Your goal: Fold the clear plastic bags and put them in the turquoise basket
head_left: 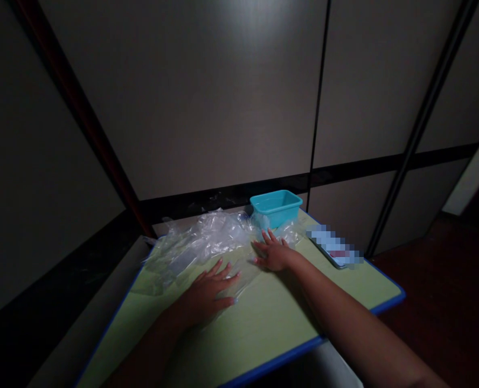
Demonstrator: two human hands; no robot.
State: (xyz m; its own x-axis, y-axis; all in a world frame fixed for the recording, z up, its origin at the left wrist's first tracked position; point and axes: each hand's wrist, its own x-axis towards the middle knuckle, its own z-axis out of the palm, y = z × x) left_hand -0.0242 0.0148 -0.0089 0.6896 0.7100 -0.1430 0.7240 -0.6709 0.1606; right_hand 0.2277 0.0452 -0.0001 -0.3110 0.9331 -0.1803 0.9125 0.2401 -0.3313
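My left hand (210, 291) lies open on a clear plastic bag, its fingers spread toward the table's middle. Farther up and to the right, my right hand (275, 253) is also open, fingers spread flat over the same clear film. Behind both hands, a crumpled heap of transparent plastic bags (213, 231) covers the back left of the table. A turquoise plastic basket (279, 215) stands upright just beyond my right fingertips, with some film lying against its front. Where separate bags begin and end I cannot tell.
The pale green table (263, 323) has a blue edge. On its right side lies a phone (334, 245), its screen blurred out. Large cabinet doors (223, 108) rise directly behind the table. A dark reddish floor (449, 280) shows at the right.
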